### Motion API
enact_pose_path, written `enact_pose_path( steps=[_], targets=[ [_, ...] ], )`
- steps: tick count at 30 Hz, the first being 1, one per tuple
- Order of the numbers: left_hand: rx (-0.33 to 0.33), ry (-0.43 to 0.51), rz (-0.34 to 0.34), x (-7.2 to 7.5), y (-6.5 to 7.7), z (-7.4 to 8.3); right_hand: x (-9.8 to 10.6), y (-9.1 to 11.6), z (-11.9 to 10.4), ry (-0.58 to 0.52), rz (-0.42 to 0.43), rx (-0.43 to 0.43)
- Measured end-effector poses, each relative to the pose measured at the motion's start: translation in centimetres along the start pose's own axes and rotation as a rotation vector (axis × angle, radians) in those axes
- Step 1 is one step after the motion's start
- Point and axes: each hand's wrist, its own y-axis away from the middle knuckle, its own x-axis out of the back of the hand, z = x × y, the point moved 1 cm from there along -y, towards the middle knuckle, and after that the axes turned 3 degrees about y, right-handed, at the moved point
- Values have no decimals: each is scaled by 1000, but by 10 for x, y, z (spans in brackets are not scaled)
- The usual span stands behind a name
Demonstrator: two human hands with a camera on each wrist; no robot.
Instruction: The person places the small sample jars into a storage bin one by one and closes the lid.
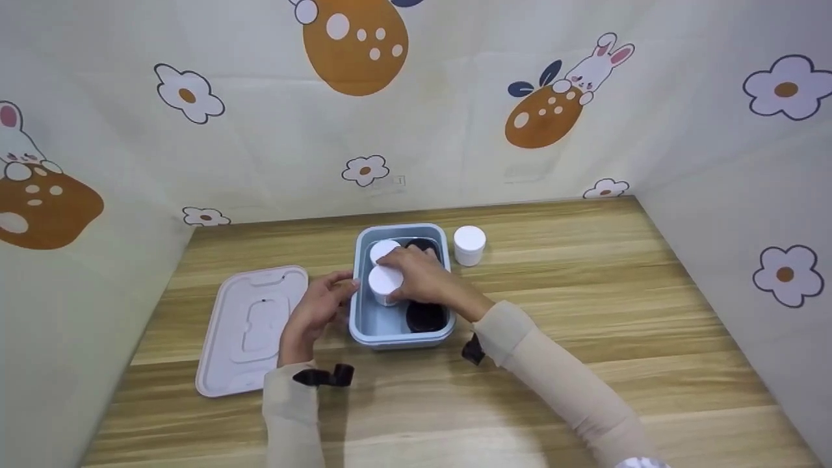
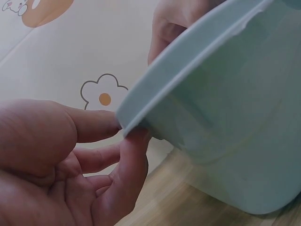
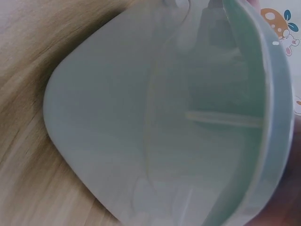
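Observation:
A light blue rectangular box [image 1: 401, 339] stands on the table, open at the top. My left hand [image 1: 318, 302] pinches its left rim between thumb and finger, as the left wrist view shows close up. Over the box, my right hand [image 1: 419, 276] grips a white lidded jar [image 1: 385, 281] on the left side inside. Just behind that jar is a second white jar [image 1: 383, 248]. Two dark round objects, one in front [image 1: 426, 318] and one partly covered at the back [image 1: 421, 244], lie along the box's right side. The right wrist view shows mainly the box's outer wall [image 3: 108, 108].
Right of the box's back corner stands another white jar [image 1: 469, 246]. A pale rectangular lid [image 1: 224, 325] lies on the wooden table [image 1: 585, 292] to the left, partly behind my left forearm. Patterned cloth walls [image 1: 448, 130] enclose the back and sides.

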Motion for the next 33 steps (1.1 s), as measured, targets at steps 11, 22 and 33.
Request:
enact_pose_path(
  steps=[11, 22, 33],
  targets=[
    [-2, 32, -11, 0, 2, 1, -1, 1, 2, -19, 28, 23],
    [-15, 40, -19, -1, 3, 1, 18, 14, 12, -159, 143, 55],
    [-10, 29, -13, -2, 2, 1, 30, 33, 42, -502, 364, -7]
  ],
)
